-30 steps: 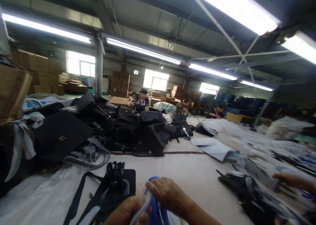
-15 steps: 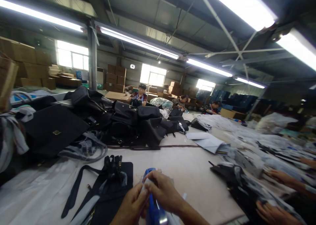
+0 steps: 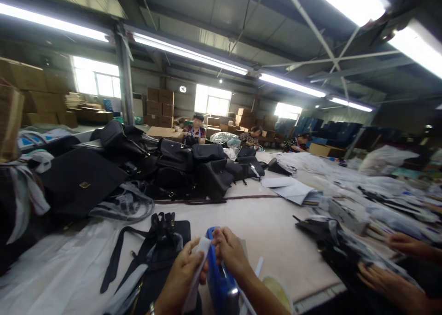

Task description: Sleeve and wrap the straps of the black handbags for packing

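White strip (image 3: 196,278) handling appears underway: left hand (image 3: 183,271) grips strip; right hand (image 3: 230,252) curls, hold unclear. Next move calls for steadiness.

The blue device (image 3: 221,285) looks glossy plastic, the white strip (image 3: 197,276) matt and papery.

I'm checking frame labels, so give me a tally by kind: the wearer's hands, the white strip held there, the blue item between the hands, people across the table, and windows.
Left hand and right hand: 2
White strip: 1
Blue item: 1
People: 3
Windows: 3
Total: 10
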Demonstrator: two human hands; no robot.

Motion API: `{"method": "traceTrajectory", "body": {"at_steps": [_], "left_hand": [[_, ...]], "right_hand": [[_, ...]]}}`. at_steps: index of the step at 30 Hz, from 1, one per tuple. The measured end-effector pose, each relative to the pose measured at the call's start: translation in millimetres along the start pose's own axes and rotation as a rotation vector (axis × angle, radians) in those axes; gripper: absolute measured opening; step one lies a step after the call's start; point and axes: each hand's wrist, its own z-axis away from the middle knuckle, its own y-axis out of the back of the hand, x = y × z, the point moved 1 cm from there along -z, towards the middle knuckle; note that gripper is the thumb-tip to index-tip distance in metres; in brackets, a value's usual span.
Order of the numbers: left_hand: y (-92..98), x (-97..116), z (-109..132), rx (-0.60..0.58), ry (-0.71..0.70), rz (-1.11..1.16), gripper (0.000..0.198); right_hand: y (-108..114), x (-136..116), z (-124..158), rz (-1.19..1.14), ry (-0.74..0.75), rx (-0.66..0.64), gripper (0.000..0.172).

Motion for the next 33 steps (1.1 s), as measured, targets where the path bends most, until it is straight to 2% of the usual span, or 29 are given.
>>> {"method": "traceTrajectory", "body": {"at_steps": [2, 4, 9, 12, 15, 17, 20, 24, 28, 33], "left_hand": [[-1.1, -1, 2, 0.046, 0.005, 0.014, 0.082], [-4.5, -2, 3, 0.07, -0.013, -0.006, 0.088], [-9.4, 3, 2, 0.061, -0.081, -0.131, 0.08], [-5.8, 7, 10, 0.017, 0.033, -0.045, 0.08], [0.2, 10, 26, -0.024, 0.161, 0.008, 0.061], [4.2, 10, 36, -0.01, 0.203, 0.05, 0.052], [8.0, 8, 42, 0.017, 0.239, 0.158, 0.043], [6.9, 7, 40, 0.02, 0.234, 0.187, 0.043], [3.9, 8, 39, 0.013, 0.194, 0.129, 0.045], [9.9, 3, 39, 0.005, 0.172, 0.035, 0.05]], "right_hand": [[-2, 7, 7, 0.017, -0.04, -0.014, 0.053], [-6, 10, 12, -0.002, -0.051, -0.055, 0.049], [-18, 5, 8, -0.061, -0.046, -0.049, 0.039], [-17, 4, 3, -0.036, -0.031, 0.035, 0.039], [-16, 8, 4, -0.024, -0.023, 0.075, 0.043], [-19, 13, 12, -0.067, -0.048, 0.032, 0.047], [-28, 23, 30, -0.271, -0.095, -0.049, 0.052], [-39, 33, 46, -0.439, -0.15, -0.062, 0.051], [-44, 34, 44, -0.42, -0.198, -0.057, 0.046], [-46, 27, 38, -0.316, -0.226, -0.044, 0.033]]}}
